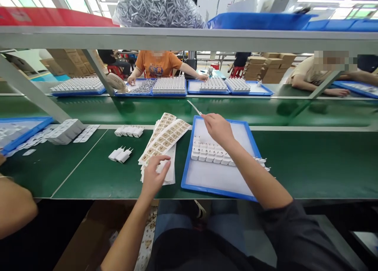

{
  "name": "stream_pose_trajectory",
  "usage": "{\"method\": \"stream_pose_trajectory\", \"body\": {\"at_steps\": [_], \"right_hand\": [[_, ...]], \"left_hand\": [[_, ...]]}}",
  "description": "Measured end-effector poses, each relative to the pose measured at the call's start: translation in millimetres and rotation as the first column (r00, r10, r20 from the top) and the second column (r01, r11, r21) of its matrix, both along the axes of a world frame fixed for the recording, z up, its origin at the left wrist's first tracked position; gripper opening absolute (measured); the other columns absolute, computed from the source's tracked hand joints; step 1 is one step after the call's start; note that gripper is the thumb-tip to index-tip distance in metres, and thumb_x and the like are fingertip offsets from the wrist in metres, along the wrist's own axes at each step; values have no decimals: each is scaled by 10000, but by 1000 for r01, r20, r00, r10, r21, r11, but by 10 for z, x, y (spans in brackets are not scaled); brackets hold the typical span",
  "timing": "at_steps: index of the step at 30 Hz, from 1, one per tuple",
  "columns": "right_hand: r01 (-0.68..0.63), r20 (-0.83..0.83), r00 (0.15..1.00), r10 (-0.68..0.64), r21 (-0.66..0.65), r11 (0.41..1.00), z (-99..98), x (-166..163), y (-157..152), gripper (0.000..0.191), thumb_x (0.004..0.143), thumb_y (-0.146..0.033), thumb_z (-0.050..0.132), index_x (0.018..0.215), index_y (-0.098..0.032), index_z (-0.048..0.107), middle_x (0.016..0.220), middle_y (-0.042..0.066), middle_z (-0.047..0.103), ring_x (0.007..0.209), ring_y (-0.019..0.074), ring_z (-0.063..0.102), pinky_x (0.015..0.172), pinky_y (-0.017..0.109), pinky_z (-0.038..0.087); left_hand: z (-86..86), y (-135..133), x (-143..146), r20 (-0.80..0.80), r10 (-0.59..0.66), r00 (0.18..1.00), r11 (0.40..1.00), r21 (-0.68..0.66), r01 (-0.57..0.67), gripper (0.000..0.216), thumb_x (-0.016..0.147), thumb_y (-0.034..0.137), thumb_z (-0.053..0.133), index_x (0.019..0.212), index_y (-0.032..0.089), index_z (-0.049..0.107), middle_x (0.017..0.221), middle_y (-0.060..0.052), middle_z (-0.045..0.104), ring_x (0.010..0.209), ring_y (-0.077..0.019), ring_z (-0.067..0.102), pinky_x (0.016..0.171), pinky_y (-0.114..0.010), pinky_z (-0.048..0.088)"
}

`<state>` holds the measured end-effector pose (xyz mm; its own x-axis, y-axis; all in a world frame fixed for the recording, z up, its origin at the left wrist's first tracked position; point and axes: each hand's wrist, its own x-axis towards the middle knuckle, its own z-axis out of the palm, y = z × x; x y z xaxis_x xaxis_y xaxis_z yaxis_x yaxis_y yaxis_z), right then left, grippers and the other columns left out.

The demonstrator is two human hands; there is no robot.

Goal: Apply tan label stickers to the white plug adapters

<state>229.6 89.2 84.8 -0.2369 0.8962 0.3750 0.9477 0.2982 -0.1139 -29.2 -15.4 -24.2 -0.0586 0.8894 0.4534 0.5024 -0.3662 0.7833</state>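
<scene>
My right hand [217,130] is closed on a thin pale stick [194,107], its far end pointing up and to the left; what kind of tool it is I cannot make out. Below that hand lies a blue-rimmed tray [186,161] holding rows of white plug adapters [210,155] with their pins up, partly hidden by my forearm. My left hand [154,176] hovers over or rests on the near end of the sticker sheets [165,141], thumb and forefinger apart with nothing visible between them. These long sheets carry small gold-brown labels and overlap in a loose pile.
Loose plug adapters [121,154] and a short row [129,131] stand left of the sheets. Farther left are stacked white pieces [65,131] and another person's arm [16,204]. Across the green bench, a person in orange [159,64] works at filled trays. A shelf [189,34] spans overhead.
</scene>
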Motion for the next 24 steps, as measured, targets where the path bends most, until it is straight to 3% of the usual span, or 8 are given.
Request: {"method": "stream_pose_trajectory", "body": {"at_steps": [3,5,8,10,12,15,17,24], "right_hand": [[-214,81,977,199,318,924,-113,-16,-564,385,1036,-163,433,1338,-205,668,1270,107,729,1078,254,637,920,375,502],[-319,163,947,275,402,858,-336,-67,-900,379,1010,-143,497,1348,-200,658,1273,108,730,1043,256,639,903,391,502],[-363,151,932,330,370,855,-725,-117,-1225,390,999,-145,533,1374,-187,634,1273,124,727,1025,256,643,882,405,511],[-353,41,932,359,318,880,-928,-108,-1321,400,1004,-176,544,1398,-181,612,1272,133,723,1053,267,645,915,426,520],[-350,-127,911,392,262,899,-1052,-73,-1354,422,1001,-240,576,1421,-198,590,1279,135,712,1104,279,643,962,450,525],[-361,-344,845,409,197,912,-1113,-17,-1348,425,990,-295,604,1413,-258,595,1278,120,702,1160,284,644,1006,483,520],[-352,-415,820,394,179,919,-1103,-7,-1323,380,994,-270,586,1371,-268,630,1254,115,710,1149,281,655,1001,492,519],[-340,-464,782,416,241,909,-1007,-108,-1195,226,977,-234,611,1158,-265,741,1129,97,732,1006,249,685,904,447,549]], "left_hand": [[10,-136,343,200,-235,951,964,-80,255,282,930,432,630,1079,213,727,1032,-81,754,914,-208,664,835,-335,528],[-28,-204,578,370,-332,868,916,-95,391,417,880,514,680,1150,198,715,1101,-109,752,931,-220,671,822,-336,546],[-146,-249,834,578,-229,783,898,-185,399,545,813,645,690,1035,149,734,974,-123,761,814,-221,680,717,-326,556],[-237,-255,907,634,-95,768,887,-297,355,524,807,649,685,898,136,732,794,-88,738,678,-189,654,661,-310,543],[-314,-261,911,679,-3,734,878,-350,328,455,795,592,720,886,146,725,756,-59,725,633,-167,639,643,-296,542],[-371,-286,854,736,20,677,882,-332,335,354,781,494,762,917,171,720,799,-47,735,668,-166,658,660,-290,564],[-365,-306,817,725,-2,688,876,-332,351,301,793,458,760,864,168,718,763,-47,727,694,-177,674,695,-298,575],[-280,-361,785,698,-24,715,867,-342,363,306,760,411,795,937,167,741,846,-64,766,758,-209,712,736,-323,596]]}}
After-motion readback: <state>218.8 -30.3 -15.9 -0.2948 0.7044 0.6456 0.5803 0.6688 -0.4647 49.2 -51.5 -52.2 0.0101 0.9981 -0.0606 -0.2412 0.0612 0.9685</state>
